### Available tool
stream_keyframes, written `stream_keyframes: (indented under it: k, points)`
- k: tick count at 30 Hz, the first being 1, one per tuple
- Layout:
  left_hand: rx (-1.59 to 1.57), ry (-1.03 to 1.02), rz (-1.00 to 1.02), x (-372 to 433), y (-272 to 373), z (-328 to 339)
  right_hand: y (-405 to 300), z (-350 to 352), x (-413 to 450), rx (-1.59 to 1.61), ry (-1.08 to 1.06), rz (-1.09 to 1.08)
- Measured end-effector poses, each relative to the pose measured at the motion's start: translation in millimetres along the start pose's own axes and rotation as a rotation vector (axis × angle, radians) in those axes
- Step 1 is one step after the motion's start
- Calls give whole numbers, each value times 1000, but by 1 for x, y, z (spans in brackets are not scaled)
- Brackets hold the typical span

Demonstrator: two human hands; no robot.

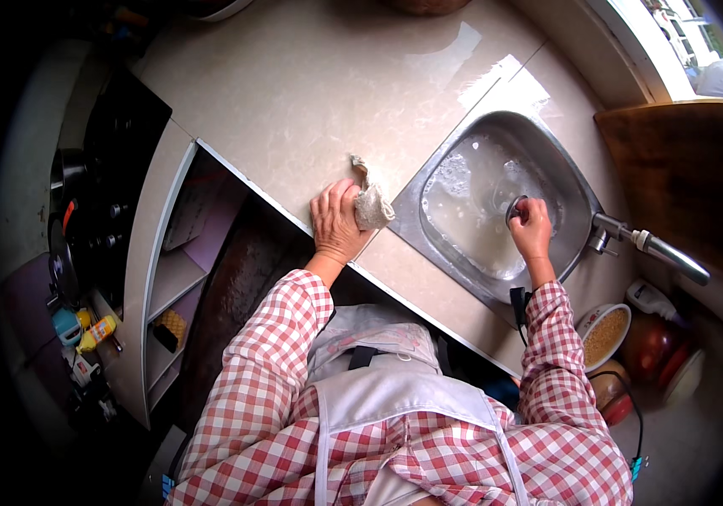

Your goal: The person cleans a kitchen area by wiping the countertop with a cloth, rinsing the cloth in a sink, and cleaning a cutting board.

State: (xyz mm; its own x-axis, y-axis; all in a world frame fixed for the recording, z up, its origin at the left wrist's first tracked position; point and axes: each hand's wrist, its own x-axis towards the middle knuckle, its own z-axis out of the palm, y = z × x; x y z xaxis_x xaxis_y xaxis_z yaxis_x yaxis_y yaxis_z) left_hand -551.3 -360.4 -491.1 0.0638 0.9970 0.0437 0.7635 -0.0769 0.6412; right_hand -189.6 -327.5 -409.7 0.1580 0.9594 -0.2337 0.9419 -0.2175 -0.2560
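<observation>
My left hand (pixel 339 218) rests near the front edge of the countertop (pixel 311 107), closed around a bunched grey-beige cloth (pixel 374 207). One end of the cloth sticks out beyond the fingers. Over the stainless steel sink (pixel 409 218), my right hand (pixel 532 226) grips a small round metal piece (pixel 514 209), perhaps a drain strainer; the fingers hide part of it. Cloudy water (pixel 463 221) with patches of foam lies in the basin below.
A metal faucet (pixel 675 253) juts from the sink's right rim. Right of my arm stand a bowl of grain (pixel 607 335), a white bottle (pixel 652 298) and red-brown jars (pixel 649 351). Open shelves (pixel 175 281) holding a yellow sponge (pixel 171 326) lie at left, beside a black stove (pixel 124 164).
</observation>
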Motion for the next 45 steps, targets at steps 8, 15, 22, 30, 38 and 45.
stream_keyframes:
  k: [8, 15, 22, 30, 38, 45]
  points:
    - [3, 1, -10, 0, 6, -6, 9, 35, 5, -120, -113, -61]
    - [-25, 18, -17, 4, 10, -7, 0, 61, 14, -330, -221, -172]
    - [-13, 16, -3, 3, 7, -2, 11, 70, 13, -405, -274, -113]
    - [-8, -7, -10, -1, 4, -1, -29, 34, 10, -83, -197, -76]
    - [46, -2, -41, 2, -6, 7, -92, 41, -30, 220, -264, -94]
    - [61, -14, -57, 2, -5, 6, -14, 42, 9, -171, -253, 12]
